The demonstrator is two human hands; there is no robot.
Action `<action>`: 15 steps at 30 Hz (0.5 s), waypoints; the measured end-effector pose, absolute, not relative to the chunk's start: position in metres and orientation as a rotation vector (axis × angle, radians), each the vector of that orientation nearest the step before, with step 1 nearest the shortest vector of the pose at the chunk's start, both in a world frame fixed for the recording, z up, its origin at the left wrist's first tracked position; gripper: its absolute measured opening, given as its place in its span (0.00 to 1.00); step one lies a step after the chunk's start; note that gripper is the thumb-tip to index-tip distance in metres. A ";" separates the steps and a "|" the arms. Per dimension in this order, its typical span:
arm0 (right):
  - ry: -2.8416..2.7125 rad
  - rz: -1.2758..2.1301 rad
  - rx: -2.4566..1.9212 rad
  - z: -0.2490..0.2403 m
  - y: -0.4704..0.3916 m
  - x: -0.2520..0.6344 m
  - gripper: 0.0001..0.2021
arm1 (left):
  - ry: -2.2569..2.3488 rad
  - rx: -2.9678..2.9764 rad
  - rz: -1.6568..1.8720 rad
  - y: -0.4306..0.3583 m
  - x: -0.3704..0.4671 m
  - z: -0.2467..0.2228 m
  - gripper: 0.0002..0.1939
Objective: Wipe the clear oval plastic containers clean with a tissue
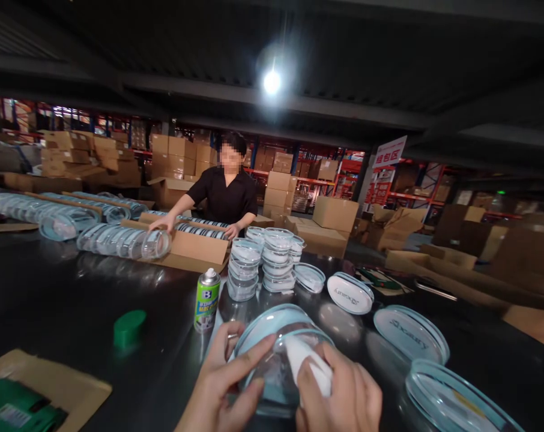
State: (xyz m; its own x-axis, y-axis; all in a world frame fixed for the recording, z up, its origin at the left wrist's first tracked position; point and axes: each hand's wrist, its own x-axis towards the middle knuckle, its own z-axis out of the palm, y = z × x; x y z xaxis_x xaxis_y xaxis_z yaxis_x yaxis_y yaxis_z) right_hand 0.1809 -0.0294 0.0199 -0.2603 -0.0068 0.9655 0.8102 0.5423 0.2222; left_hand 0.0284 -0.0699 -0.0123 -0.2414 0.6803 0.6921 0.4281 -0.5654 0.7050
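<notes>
Two bare hands work at the bottom centre of the frame. The left hand (233, 381) grips the near clear case (278, 354), fingers spread over its blue-edged side, with a ring on one finger. The right hand (341, 387) pinches a folded white cloth (308, 362) and presses it to the same case, so both hands meet on it. In the lower left, a green tool (17, 408), cut off by the frame edge, lies on a flat cardboard sheet (69, 384). In the lower right, blue-rimmed cases (456, 396) lie in a line slanting up toward the centre; two show dark lettering. A green cap (129, 329) sits left of centre on the dark, glossy table (164, 336), apart from an upright green spray can (206, 300). Just beyond the can, round cases stand in stacks (278, 261) near the centre. To their left is an open carton (197, 247) with striped edges of packed cases inside, and long rows of clear cases (114, 240) run to the left edge. Behind the carton stands a person in a black top (229, 195), one hand on a case and the other at the carton. Farther back come stacked brown boxes (175, 156), a sign (389, 153) at upper right, red-beamed racks (305, 180), and a bright lamp (272, 81) at top centre.
</notes>
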 end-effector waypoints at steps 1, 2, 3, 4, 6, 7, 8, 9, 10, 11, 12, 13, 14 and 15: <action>-1.661 -0.925 -0.724 0.020 -0.028 0.185 0.13 | 1.345 1.793 1.912 -0.070 0.029 -0.012 0.17; -1.670 -0.945 -0.761 0.020 -0.025 0.189 0.13 | 1.342 1.786 1.925 -0.071 0.030 -0.011 0.17; -1.686 -0.971 -0.789 0.021 -0.022 0.195 0.13 | 1.338 1.780 1.941 -0.071 0.030 -0.010 0.17; -1.707 -0.996 -0.817 0.021 -0.018 0.200 0.13 | 1.336 1.776 1.962 -0.072 0.031 -0.009 0.17; -1.754 -1.024 -0.891 0.020 -0.009 0.211 0.16 | 1.336 1.766 2.009 -0.073 0.030 -0.007 0.16; -1.774 -1.022 -0.933 0.019 -0.005 0.216 0.18 | 1.339 1.740 2.032 -0.073 0.028 -0.005 0.16; -1.795 -1.006 -0.981 0.018 0.000 0.220 0.20 | 1.346 1.696 2.044 -0.073 0.025 -0.003 0.15; -1.824 -0.980 -1.042 0.016 0.004 0.223 0.22 | 1.353 1.646 2.035 -0.073 0.021 0.000 0.15; -1.865 -0.947 -1.108 0.015 0.007 0.226 0.23 | 1.351 1.596 2.004 -0.073 0.017 0.003 0.15; -1.910 -0.918 -1.164 0.014 0.010 0.229 0.23 | 1.337 1.536 1.978 -0.073 0.013 0.007 0.16; -1.954 -0.888 -1.214 0.013 0.012 0.232 0.23 | 1.307 1.466 1.971 -0.073 0.009 0.012 0.18; -1.992 -0.866 -1.250 0.013 0.013 0.236 0.23 | 1.260 1.389 1.978 -0.073 0.005 0.016 0.19; -2.004 -0.862 -1.270 0.013 0.013 0.240 0.23 | 1.199 1.316 1.988 -0.073 0.002 0.021 0.21; -1.981 -0.870 -1.281 0.014 0.013 0.244 0.22 | 1.131 1.241 1.998 -0.073 0.000 0.025 0.22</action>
